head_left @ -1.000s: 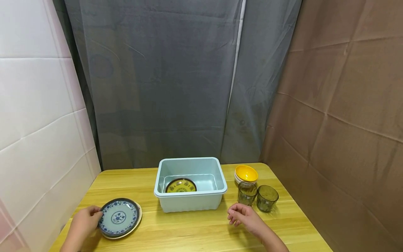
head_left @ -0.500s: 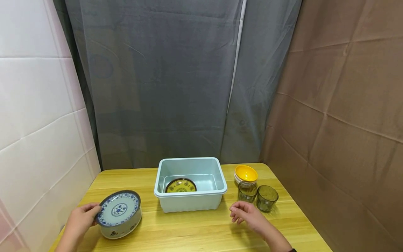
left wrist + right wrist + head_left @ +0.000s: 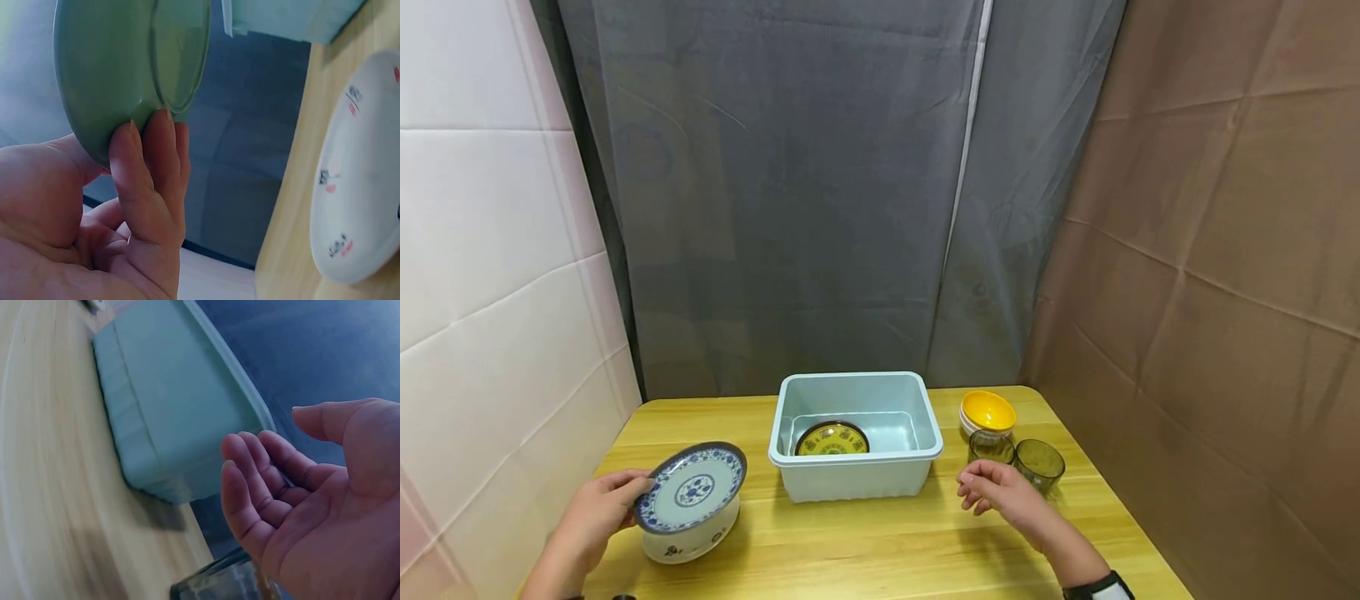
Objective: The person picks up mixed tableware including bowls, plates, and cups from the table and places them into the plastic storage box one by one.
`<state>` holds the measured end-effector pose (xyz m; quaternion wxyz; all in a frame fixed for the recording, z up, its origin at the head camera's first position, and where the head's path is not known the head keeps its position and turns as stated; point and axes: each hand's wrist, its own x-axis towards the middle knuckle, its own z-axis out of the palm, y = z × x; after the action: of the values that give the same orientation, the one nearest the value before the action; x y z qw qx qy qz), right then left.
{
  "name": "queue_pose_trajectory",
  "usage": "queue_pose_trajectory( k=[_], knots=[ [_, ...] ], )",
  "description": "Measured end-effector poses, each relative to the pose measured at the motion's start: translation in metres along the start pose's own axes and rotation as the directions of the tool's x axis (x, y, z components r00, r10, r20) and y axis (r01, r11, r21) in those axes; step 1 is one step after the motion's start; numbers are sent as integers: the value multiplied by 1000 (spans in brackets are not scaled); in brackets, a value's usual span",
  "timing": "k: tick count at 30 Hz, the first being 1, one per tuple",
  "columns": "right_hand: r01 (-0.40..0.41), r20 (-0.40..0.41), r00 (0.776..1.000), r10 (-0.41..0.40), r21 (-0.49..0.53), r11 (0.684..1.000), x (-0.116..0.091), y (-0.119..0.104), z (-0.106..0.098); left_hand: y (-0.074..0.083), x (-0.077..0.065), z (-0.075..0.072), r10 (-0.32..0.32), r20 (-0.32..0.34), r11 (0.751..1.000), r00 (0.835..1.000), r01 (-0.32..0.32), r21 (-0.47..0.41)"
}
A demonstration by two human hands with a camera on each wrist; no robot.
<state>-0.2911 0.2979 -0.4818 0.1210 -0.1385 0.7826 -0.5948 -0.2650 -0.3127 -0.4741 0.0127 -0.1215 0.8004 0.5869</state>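
Pinching blue plate (image 3: 694,490) by rim in left hand (image 3: 597,510), likely for control, near left edge of surface (image 3: 835,542), with right hand (image 3: 1009,493) relaxed.

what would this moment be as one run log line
left hand: pinches blue-patterned plate above white dish | right hand: empty, near glasses | pale blue tub: holds yellow plate

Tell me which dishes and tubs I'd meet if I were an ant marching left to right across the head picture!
Blue-and-white floral plate → light-blue plastic tub → yellow bowl → rightmost smoky glass.
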Motion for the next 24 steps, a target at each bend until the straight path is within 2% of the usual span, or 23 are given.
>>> queue_pose_trajectory(
  k=[6,14,24],
  knots=[
    [-14,37,999,13,26,1000,2,-13,0,14,-5,9,45,34,999,998,-45,-6],
    [-2,51,999,1,24,1000,5,-24,8,35,-13,31,82,87,996,993,-78,-49],
    [13,78,997,-15,36,999,7,-27,18,47,-19,64,133,189,986,973,-110,-127]
  ],
)
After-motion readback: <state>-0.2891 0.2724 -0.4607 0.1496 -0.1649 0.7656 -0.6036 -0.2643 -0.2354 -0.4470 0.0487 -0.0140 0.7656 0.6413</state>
